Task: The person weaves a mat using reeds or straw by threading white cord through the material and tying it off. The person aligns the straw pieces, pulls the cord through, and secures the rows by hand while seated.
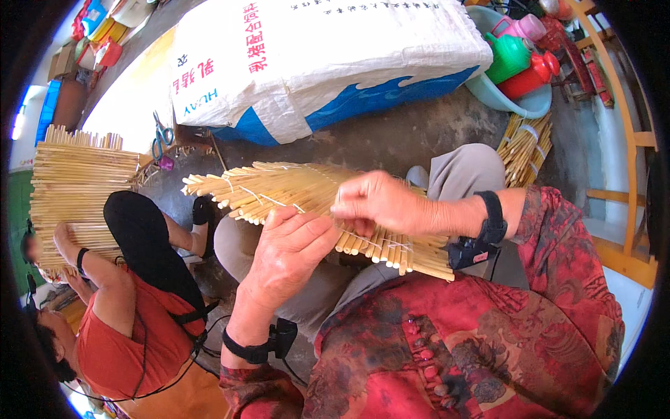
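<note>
Across my lap lies a mat of thin, straw-coloured sticks (307, 183), bound in rows with white string (269, 200). My left hand (293, 244) is closed at the mat's near edge, its fingers curled over the stick ends where the string runs. Just right of it, my right hand (384, 202) is pinched over the mat, slightly blurred. Whatever sits between its fingertips is hidden or too fine to make out. Other string ties cross the sticks to the right, below my right hand.
On the left, a person in a red shirt (112, 335) handles another stick mat (77, 188). Scissors (162, 134) lie beside a large white-and-blue woven sack (293, 63). At the right are a stick bundle (525, 150), a light-blue basin (488, 94) and a wooden frame (631, 140).
</note>
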